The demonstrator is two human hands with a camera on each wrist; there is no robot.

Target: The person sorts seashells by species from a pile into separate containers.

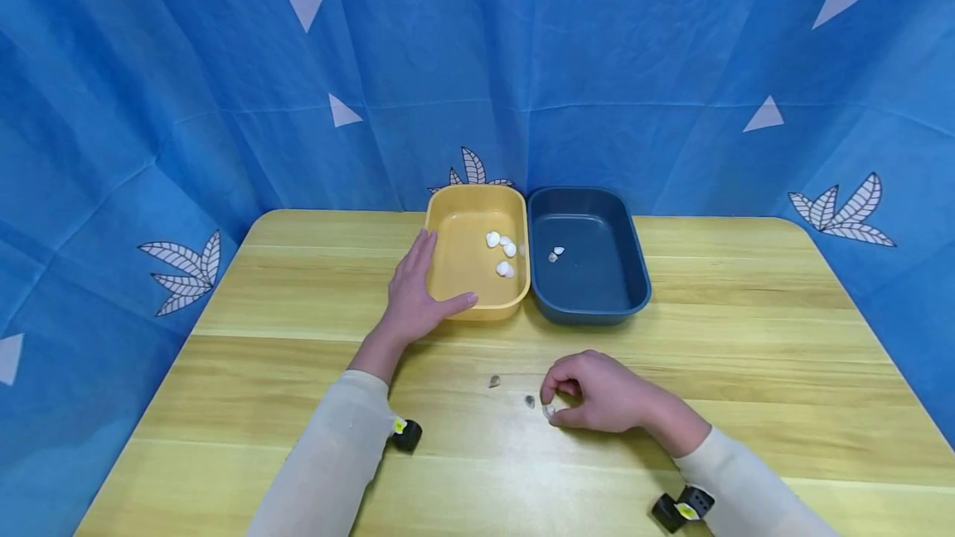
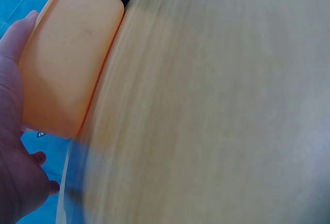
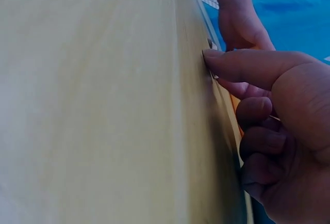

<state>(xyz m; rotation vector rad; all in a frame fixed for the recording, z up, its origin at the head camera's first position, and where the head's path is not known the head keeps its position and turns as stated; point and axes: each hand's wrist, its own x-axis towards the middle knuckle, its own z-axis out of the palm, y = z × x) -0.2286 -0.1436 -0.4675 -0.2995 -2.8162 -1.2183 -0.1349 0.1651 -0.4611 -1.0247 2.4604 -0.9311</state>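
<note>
In the head view, my left hand (image 1: 414, 297) rests against the left and near sides of a yellow bin (image 1: 485, 313). Its fingers are stretched out and its thumb lies on the near rim. Several white shells (image 1: 509, 249) sit inside that bin. My right hand (image 1: 600, 394) pinches a small white shell (image 1: 550, 410) between thumb and forefinger at the tabletop. In the right wrist view, the right thumb (image 3: 242, 66) largely hides this shell. A grey shell (image 1: 530, 401) and a brown shell (image 1: 494, 381) lie just left of the right hand.
A dark blue bin (image 1: 589, 305) stands directly right of the yellow one, with a few small shells (image 1: 555, 253) in it. Both are at the back of the wooden table (image 1: 246, 404). Behind the table hangs a blue patterned curtain (image 1: 612, 40).
</note>
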